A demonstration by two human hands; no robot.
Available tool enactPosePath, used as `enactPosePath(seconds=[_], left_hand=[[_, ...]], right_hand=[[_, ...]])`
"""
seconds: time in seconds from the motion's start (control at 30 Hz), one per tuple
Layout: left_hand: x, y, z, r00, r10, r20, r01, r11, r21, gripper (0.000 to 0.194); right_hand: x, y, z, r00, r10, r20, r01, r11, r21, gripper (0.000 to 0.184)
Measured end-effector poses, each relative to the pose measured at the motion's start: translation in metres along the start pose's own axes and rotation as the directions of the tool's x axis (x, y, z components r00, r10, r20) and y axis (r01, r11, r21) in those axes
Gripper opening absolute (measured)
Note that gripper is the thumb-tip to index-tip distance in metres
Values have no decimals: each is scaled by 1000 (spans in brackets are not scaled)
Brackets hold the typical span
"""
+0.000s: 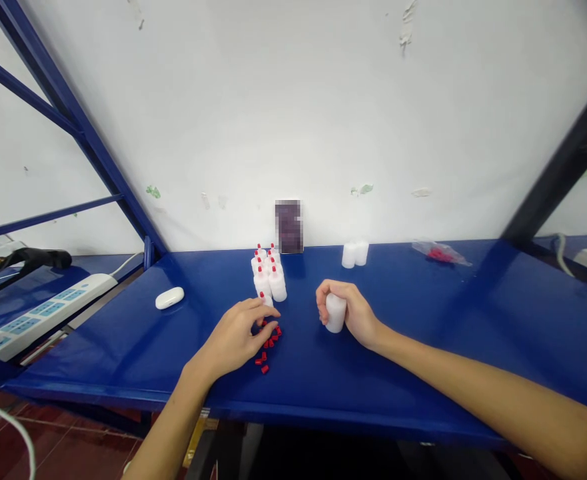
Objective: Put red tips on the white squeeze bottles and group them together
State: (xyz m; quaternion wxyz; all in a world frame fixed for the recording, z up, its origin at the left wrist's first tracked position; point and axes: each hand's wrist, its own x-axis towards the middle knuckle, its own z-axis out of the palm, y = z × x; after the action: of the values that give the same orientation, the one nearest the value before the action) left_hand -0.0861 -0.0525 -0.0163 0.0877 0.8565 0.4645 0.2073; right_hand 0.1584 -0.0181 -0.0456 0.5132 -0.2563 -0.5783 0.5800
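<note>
My right hand [349, 308] is wrapped round a white plastic bottle [336, 313], whose top is partly hidden by the fingers. My left hand [239, 333] hovers over a pile of small red caps [272, 339], thumb and fingers apart with nothing visible between them. Just behind its fingertips stands a white bottle with a red tip [266, 300], mostly covered by the hand. Behind that, several more red-tipped white bottles [277, 287] stand upright in two rows.
Two white bottles [348, 256] stand side by side at the back. A clear bag with red pieces [439, 253] lies back right. A framed dark panel [289, 228] leans against the wall. At left are a white case [170, 298] and a power strip [56, 310] on the blue table [398, 393].
</note>
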Motion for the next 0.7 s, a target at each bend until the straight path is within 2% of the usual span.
enactPosePath(seconds=[0.07,0.17,0.27,0.37,0.5,0.6,0.7], left_hand=[[0,2,-3,994,45,104,-49,998,35,23],[1,2,-6,983,79,168,-91,994,64,28],[4,2,-8,975,106,197,-121,990,67,29],[7,2,-7,976,118,182,-132,989,63,26],[12,6,-4,988,134,80,-134,991,1,22],[17,19,0,985,145,-97,-159,974,-163,15],[24,40,5,961,95,-261,-168,946,-276,9]], right_hand=[[0,0,0,1000,-10,6,10,1000,-12,33],[0,1,0,1000,-16,16,16,1000,-11,33],[0,2,0,1000,-20,16,20,1000,-10,33],[0,0,1,1000,-26,16,26,999,-18,34],[-1,-4,3,1000,-26,15,27,999,-46,34],[-3,-8,5,1000,-4,25,6,995,-100,36],[-5,-8,6,997,-20,70,29,990,-138,40]])
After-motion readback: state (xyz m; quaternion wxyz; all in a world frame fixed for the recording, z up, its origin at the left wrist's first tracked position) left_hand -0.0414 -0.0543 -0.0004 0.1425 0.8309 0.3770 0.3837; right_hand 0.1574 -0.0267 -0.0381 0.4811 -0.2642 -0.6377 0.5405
